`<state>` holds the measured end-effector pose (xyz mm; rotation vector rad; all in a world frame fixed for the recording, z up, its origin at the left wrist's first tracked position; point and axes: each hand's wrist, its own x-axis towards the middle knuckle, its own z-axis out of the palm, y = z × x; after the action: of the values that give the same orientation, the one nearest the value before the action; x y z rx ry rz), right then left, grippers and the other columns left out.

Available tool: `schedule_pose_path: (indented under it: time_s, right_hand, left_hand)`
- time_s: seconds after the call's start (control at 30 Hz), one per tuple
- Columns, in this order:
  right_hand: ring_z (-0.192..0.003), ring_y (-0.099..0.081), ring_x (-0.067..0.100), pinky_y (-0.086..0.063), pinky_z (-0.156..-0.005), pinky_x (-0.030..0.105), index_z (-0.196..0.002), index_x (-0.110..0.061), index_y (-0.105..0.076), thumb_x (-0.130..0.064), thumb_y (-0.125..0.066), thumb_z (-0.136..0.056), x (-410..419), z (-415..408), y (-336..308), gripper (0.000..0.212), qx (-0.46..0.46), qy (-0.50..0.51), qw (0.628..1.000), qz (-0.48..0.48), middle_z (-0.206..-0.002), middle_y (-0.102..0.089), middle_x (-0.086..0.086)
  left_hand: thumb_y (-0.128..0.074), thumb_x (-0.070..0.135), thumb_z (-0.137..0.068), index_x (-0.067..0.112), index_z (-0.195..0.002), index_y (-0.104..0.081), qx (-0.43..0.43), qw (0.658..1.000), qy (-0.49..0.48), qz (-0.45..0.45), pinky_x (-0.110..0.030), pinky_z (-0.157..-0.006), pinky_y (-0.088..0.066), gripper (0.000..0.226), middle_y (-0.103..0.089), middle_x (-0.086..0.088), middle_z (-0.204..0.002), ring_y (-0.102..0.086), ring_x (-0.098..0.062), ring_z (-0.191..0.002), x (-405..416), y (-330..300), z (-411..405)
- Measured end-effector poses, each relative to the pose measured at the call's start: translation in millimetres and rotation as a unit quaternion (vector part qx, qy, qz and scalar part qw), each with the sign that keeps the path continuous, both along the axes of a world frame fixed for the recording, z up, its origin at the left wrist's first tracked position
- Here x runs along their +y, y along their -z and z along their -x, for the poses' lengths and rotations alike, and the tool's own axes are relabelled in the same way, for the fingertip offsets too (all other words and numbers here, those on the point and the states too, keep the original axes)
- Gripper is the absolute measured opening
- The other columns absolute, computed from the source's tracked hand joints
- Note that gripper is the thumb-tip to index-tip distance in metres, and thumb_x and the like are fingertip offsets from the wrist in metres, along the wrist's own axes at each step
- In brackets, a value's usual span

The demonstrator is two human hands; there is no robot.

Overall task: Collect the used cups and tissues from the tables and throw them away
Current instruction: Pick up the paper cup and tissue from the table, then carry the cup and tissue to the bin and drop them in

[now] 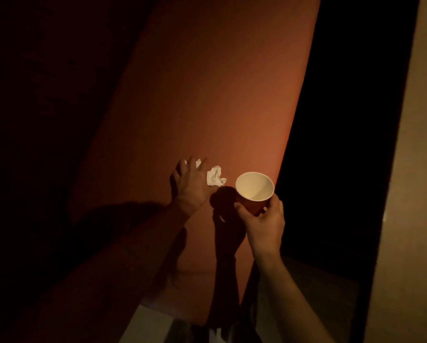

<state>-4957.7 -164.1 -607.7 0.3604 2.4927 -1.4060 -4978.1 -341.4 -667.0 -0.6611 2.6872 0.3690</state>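
My right hand (263, 225) grips a red paper cup (254, 193) with a cream inside, held upright just above the near right part of the orange-brown table (207, 95); the cup looks empty. My left hand (190, 184) lies palm down on the table with its fingers spread over a crumpled white tissue (197, 163), which peeks out between the fingertips. A second crumpled white tissue (215, 176) lies on the table between my left hand and the cup, touching neither as far as I can see.
The room is dim. The long table runs away from me, with dark space to its left and a black gap (343, 144) along its right edge. A pale beige wall or panel (415, 169) stands at the far right. Something pale (148, 328) shows below.
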Motion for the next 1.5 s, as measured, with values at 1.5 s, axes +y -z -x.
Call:
schedule_pose_path:
  time_s: [1.5]
  right_hand:
    - [-0.116,-0.051,0.014,-0.048,-0.099,0.036,-0.134,-0.014,-0.043,-0.032,-0.084,-0.066,121.0,-208.1,-237.6,0.081,-0.025,-0.454,0.888,0.071,-0.123,-0.049,-0.006]
  left_hand:
    - [-0.082,0.016,-0.066,0.014,-0.104,-0.067,0.344,0.81,-0.47,-0.063,-0.029,-0.072,-0.047,0.041,-0.065,-0.008,-0.105,-0.063,-0.022,-0.09,197.9,-281.7,-406.9]
